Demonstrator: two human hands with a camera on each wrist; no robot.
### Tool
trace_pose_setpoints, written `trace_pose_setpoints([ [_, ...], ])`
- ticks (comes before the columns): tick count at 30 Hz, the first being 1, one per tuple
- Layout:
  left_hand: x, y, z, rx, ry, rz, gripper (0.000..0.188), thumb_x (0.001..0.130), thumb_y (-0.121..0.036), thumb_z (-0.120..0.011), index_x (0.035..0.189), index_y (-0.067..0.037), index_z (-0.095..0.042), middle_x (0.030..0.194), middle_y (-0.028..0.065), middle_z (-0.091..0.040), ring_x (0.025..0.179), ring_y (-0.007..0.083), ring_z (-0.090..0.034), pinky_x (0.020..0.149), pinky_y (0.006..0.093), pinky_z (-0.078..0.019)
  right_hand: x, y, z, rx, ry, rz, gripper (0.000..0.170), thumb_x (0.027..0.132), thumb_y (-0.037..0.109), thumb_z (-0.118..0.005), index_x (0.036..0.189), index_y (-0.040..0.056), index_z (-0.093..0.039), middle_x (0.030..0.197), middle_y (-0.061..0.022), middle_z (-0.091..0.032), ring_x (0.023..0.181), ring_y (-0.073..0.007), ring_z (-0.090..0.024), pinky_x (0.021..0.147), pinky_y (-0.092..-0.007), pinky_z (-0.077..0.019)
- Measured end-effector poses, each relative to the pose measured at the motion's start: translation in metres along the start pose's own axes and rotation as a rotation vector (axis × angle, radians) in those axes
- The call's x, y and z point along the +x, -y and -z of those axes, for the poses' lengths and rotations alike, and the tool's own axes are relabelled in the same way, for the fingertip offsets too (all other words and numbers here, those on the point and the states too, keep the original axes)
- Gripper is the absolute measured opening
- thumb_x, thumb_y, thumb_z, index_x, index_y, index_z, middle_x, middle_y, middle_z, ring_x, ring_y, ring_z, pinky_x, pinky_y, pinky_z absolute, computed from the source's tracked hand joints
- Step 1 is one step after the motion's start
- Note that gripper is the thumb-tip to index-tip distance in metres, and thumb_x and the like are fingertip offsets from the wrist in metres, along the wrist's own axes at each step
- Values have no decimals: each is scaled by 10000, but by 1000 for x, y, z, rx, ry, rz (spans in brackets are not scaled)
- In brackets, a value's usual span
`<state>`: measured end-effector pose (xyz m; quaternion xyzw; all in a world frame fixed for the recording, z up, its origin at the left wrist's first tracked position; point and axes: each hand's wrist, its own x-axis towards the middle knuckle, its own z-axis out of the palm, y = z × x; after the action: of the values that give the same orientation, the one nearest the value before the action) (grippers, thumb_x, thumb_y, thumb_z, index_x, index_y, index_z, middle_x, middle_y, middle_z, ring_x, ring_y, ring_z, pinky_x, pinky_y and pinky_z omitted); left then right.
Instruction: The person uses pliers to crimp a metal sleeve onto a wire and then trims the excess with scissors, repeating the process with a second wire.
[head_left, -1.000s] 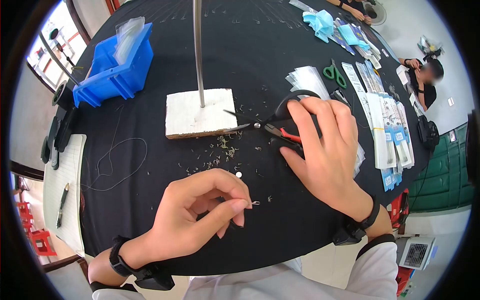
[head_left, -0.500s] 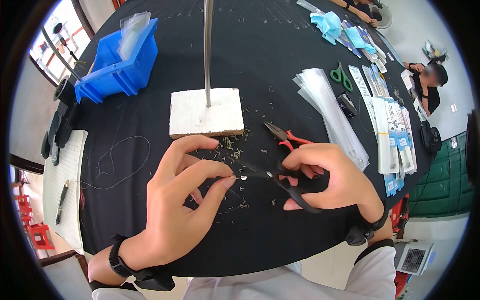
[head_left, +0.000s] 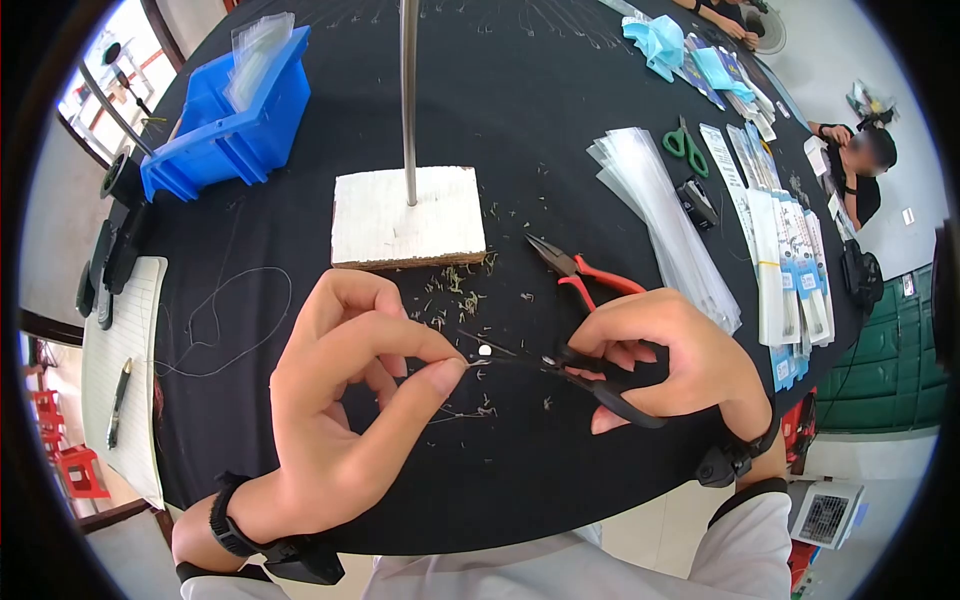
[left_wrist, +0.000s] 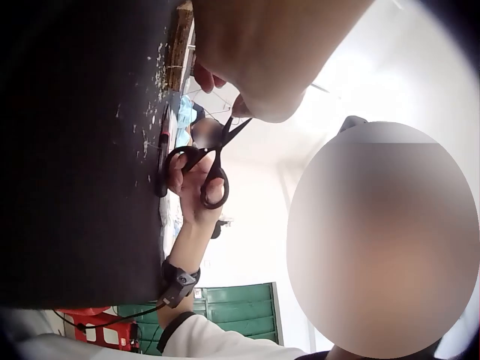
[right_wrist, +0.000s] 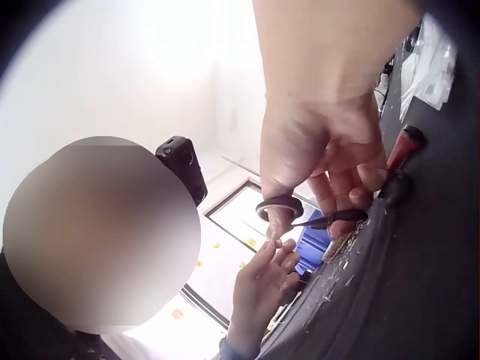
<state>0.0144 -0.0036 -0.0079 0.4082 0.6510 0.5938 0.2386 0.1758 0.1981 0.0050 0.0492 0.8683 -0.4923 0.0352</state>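
My left hand (head_left: pixel 318 430) pinches a tiny pale end of thin line (head_left: pixel 475 363) between thumb and forefinger. A stretch of line shows on the cloth below these fingers. With thumb and fingers through the handle loops, my right hand (head_left: pixel 700 360) holds black scissors (head_left: pixel 549 361). Their blades stand parted, tips pointing left, right by the left fingertips; the left wrist view shows the parted scissors (left_wrist: pixel 218 155) too. A small white round spot (head_left: pixel 485 350) appears beside the pinched end. Red-handled pliers (head_left: pixel 567 266) lie just beyond the right hand.
A white block (head_left: pixel 405 235) with an upright metal rod stands ahead, small clippings (head_left: pixel 455 298) scattered before it. Clear plastic sleeves (head_left: pixel 670 225), green scissors (head_left: pixel 686 148) and packets (head_left: pixel 780 260) lie right. Left are a blue bin (head_left: pixel 225 130), notebook (head_left: pixel 135 320) and pen (head_left: pixel 119 405).
The right hand has brought the scissors down and left from near the block to the left fingertips, exposing the pliers. The left hand has risen, still pinching the line.
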Motion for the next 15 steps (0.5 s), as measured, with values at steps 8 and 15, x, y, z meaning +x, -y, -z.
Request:
trace_pose_setpoints([
  [8,2,0,3,-228,107,122,70,793,-15,-662,856,12,-650,1003,78,-435,749,60,-493,593,158,-431,1,-1,1,22,41,47,246,662,123,-735,848,15,-615,691,-12,-580,537,-82,-444,475,-222,-340],
  [15,3,2,4,-372,170,220,50,819,-5,-651,856,26,-640,1027,78,-432,818,80,-517,644,182,-478,0,-5,1,39,68,46,367,579,119,-813,871,-19,-639,719,-33,-596,536,-89,-458,481,-217,-355],
])
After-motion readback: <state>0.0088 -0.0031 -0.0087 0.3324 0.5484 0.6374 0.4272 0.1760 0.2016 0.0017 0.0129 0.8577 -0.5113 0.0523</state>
